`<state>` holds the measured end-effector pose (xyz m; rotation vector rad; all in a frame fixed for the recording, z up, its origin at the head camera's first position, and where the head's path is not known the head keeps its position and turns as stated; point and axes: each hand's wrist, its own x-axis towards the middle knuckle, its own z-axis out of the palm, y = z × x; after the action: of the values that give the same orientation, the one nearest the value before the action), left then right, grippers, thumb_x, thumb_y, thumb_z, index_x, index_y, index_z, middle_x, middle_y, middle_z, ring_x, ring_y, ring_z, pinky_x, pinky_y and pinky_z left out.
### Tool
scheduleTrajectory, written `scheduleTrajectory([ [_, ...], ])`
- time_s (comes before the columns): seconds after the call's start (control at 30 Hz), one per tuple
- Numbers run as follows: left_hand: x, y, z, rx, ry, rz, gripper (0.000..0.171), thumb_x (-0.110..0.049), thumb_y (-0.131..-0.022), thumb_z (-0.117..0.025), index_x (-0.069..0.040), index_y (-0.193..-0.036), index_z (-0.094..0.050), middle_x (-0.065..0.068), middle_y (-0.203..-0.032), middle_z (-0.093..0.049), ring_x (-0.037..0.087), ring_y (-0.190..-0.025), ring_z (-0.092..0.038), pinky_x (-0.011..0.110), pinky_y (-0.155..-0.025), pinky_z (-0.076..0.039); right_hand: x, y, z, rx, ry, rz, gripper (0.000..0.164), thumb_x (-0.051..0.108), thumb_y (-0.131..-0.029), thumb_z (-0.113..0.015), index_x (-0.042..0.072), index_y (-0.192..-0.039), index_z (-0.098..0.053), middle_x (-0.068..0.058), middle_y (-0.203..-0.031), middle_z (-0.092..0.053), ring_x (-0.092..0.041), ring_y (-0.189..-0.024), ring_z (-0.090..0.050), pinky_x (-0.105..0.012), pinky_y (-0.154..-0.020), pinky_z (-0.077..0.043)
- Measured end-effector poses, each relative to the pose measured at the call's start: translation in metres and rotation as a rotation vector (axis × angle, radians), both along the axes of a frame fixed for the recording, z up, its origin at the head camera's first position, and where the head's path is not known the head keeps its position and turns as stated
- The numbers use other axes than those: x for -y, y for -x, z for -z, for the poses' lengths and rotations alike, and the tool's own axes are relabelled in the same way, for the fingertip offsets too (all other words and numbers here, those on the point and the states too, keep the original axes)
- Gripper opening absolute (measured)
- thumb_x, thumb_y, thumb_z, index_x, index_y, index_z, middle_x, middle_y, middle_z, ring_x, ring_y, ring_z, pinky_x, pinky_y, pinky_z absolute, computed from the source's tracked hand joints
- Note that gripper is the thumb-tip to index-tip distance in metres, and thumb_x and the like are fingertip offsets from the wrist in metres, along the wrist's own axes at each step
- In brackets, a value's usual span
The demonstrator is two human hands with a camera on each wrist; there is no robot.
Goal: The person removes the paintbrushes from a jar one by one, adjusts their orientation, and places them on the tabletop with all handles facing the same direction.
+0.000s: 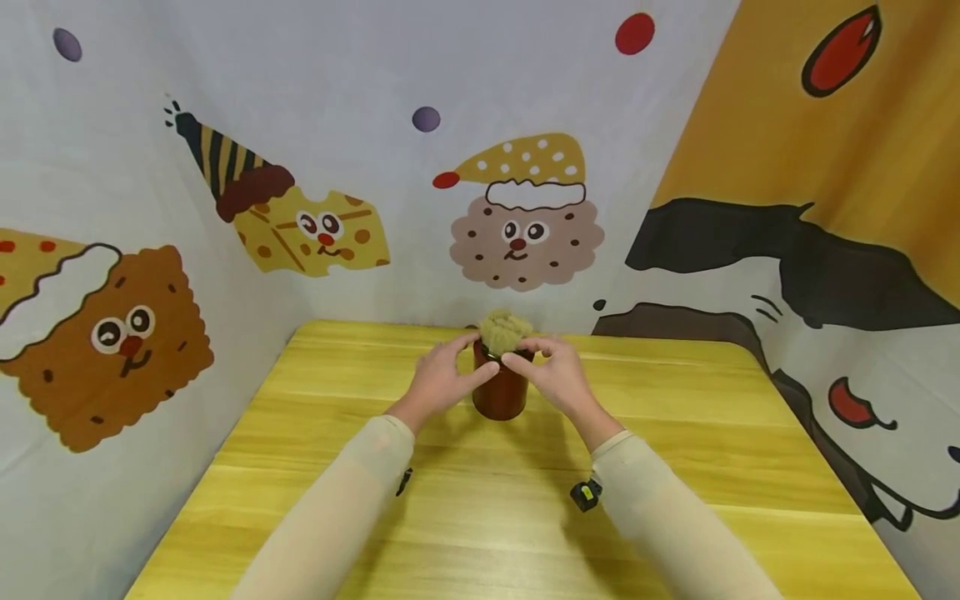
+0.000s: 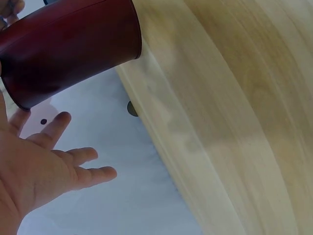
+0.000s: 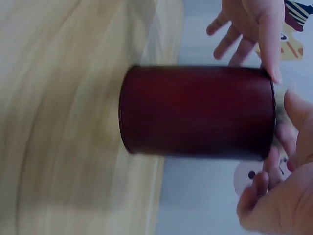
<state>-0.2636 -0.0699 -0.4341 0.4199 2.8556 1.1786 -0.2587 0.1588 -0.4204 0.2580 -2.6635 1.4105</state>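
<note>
A dark red cylindrical canister point(image 1: 500, 393) stands upright on the wooden table. At its mouth a tan, tufted bundle point(image 1: 505, 331) sticks up above the rim. My left hand point(image 1: 441, 377) is at the canister's left rim, thumb in front; the left wrist view shows its other fingers spread and straight beside the canister point(image 2: 73, 46). On the opposite side, my right hand point(image 1: 557, 375) has thumb and fingertips at the rim, close to the bundle. In the right wrist view, that hand's fingers point(image 3: 274, 183) are partly bent; whether they pinch the bundle is hidden.
The yellowish wooden table point(image 1: 495, 533) reaches back to a white cloth backdrop point(image 1: 352, 75) printed with cartoon figures. An orange cloth section point(image 1: 750, 142) hangs at the right. A small black strap device point(image 1: 586, 495) is on the right wrist.
</note>
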Motion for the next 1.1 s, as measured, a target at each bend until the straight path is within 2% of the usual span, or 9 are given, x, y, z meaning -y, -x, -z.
scheduleTrajectory([
  [0.17,-0.001,0.0,0.001,0.015,-0.01,-0.008,0.082,-0.073,-0.098,-0.061,-0.034,-0.166,-0.04,-0.001,-0.169,-0.046,0.04,-0.158,-0.038,0.077,-0.125,-0.02,0.014,-0.005,0.006,-0.101,-0.002,0.137,0.044,0.043,-0.09,-0.088,0.011,-0.119,-0.083,-0.015,-0.132,-0.074,-0.039,-0.133,-0.061,-0.059,-0.109,-0.052],
  [0.33,-0.002,0.0,0.004,0.031,-0.025,-0.012,0.082,-0.075,-0.097,-0.061,-0.036,-0.166,-0.04,-0.002,-0.169,-0.045,0.04,-0.159,-0.036,0.078,-0.125,-0.018,0.026,-0.01,0.011,-0.128,0.001,0.24,0.043,0.045,-0.09,-0.087,0.012,-0.117,-0.084,-0.014,-0.136,-0.071,-0.044,-0.137,-0.053,-0.065,-0.12,-0.034],
  [0.43,-0.002,0.001,0.005,0.036,-0.025,-0.012,0.082,-0.076,-0.097,-0.061,-0.037,-0.165,-0.04,-0.002,-0.169,-0.046,0.042,-0.16,-0.034,0.078,-0.125,-0.017,0.029,-0.011,0.012,-0.112,0.043,0.256,0.037,0.043,-0.091,-0.085,0.014,-0.115,-0.084,-0.012,-0.138,-0.07,-0.042,-0.137,-0.051,-0.065,-0.122,-0.028],
  [0.57,-0.001,0.001,0.004,0.035,-0.014,-0.017,0.081,-0.076,-0.097,-0.06,-0.038,-0.165,-0.04,-0.002,-0.168,-0.047,0.042,-0.16,-0.035,0.078,-0.125,-0.018,0.032,-0.011,0.012,-0.095,0.127,0.249,0.03,0.041,-0.093,-0.083,0.017,-0.11,-0.085,-0.01,-0.137,-0.07,-0.041,-0.139,-0.049,-0.065,-0.123,-0.027],
  [0.7,0.0,0.001,0.002,0.026,-0.013,-0.018,0.081,-0.075,-0.097,-0.061,-0.037,-0.165,-0.041,-0.002,-0.168,-0.047,0.041,-0.159,-0.037,0.079,-0.124,-0.02,0.031,-0.01,0.009,-0.07,0.209,0.23,0.028,0.039,-0.093,-0.084,0.017,-0.109,-0.085,-0.009,-0.135,-0.069,-0.039,-0.141,-0.048,-0.065,-0.122,-0.034],
  [0.8,0.0,0.0,0.001,0.028,-0.017,-0.018,0.081,-0.075,-0.097,-0.062,-0.037,-0.165,-0.041,-0.001,-0.169,-0.047,0.041,-0.159,-0.037,0.079,-0.123,-0.02,0.03,-0.01,0.007,-0.057,0.274,0.205,0.026,0.036,-0.093,-0.085,0.015,-0.108,-0.085,-0.008,-0.131,-0.07,-0.033,-0.132,-0.055,-0.058,-0.114,-0.045],
  [0.9,-0.001,0.001,0.001,0.034,-0.01,-0.022,0.081,-0.076,-0.097,-0.061,-0.038,-0.165,-0.041,-0.001,-0.168,-0.047,0.04,-0.158,-0.038,0.077,-0.124,-0.022,0.027,-0.011,0.003,-0.044,0.336,0.188,0.027,0.036,-0.093,-0.085,0.013,-0.106,-0.084,-0.006,-0.123,-0.07,-0.025,-0.116,-0.059,-0.043,-0.097,-0.054],
  [1.0,-0.001,0.002,0.002,0.034,-0.005,-0.027,0.08,-0.076,-0.096,-0.061,-0.039,-0.165,-0.041,0.0,-0.167,-0.049,0.039,-0.156,-0.042,0.076,-0.124,-0.024,0.023,-0.011,-0.004,-0.024,0.378,0.196,0.03,0.042,-0.093,-0.084,0.015,-0.105,-0.083,-0.002,-0.112,-0.068,-0.02,-0.101,-0.057,-0.032,-0.078,-0.052],
  [1.1,-0.001,0.003,0.003,0.038,-0.01,-0.031,0.079,-0.074,-0.097,-0.062,-0.038,-0.164,-0.041,0.001,-0.167,-0.049,0.039,-0.153,-0.045,0.075,-0.125,-0.025,0.018,-0.011,-0.013,-0.025,0.412,0.188,0.033,0.045,-0.094,-0.083,0.015,-0.106,-0.082,0.002,-0.103,-0.068,-0.018,-0.095,-0.06,-0.027,-0.072,-0.051],
])
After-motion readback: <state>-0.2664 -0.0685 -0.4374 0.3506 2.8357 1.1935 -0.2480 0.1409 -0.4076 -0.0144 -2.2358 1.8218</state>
